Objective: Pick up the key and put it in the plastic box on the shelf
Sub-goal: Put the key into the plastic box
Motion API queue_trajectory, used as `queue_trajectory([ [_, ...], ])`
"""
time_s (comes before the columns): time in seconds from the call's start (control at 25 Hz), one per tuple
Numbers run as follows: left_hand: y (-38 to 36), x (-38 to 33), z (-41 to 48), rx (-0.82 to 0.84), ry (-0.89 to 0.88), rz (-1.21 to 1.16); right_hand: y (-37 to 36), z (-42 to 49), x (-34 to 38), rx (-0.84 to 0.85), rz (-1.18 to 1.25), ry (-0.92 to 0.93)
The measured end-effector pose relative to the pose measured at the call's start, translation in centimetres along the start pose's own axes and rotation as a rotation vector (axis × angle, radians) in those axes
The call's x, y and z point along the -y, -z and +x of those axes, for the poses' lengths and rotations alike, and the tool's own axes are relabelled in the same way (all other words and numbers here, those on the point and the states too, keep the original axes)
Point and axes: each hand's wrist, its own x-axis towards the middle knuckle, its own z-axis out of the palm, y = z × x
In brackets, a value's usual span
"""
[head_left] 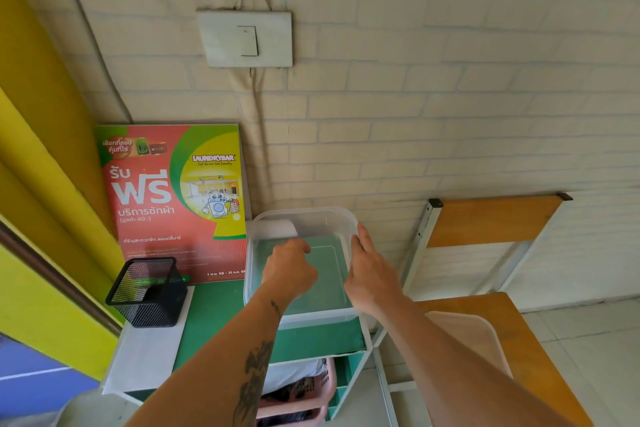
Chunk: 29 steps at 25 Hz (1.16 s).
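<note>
The plastic box is clear, smooth plastic with a faint sheen. The pen holder is black metal mesh, matt. The laundry poster looks like glossy printed card. The shelf top is smooth matt green; the folded table shows wood-look laminate.

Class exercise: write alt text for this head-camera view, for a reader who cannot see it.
A person's left hand, closed in a loose fist, reaches into a clear plastic box on a green shelf, while the right hand rests open on the box's right rim. A black mesh basket and a laundry poster stand to the left; no key is visible.
</note>
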Motion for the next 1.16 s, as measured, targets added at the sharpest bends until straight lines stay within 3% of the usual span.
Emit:
queue_trajectory([
  [0.44, 1.9, 0.3, -1.9, -0.147, -0.094, -0.057, 0.4, 0.1, -0.2, 0.012, 0.029, 0.033],
  [0.76, 2.3, -1.5, -3.6, -0.125, -0.153, -0.217, 4.1, -1.9, -1.8, 0.013, 0.194, 0.093],
  [0.96, -0.5, -5.9, -5.4, -0.084, -0.224, -0.308, 6.9, -4.4, -7.4, -0.014, 0.269, 0.058],
  [1.16, -8.0, -11.7, -7.9, -0.070, -0.253, -0.362, 8.2, -6.7, -17.1, 0.049, 0.278, -0.030],
])
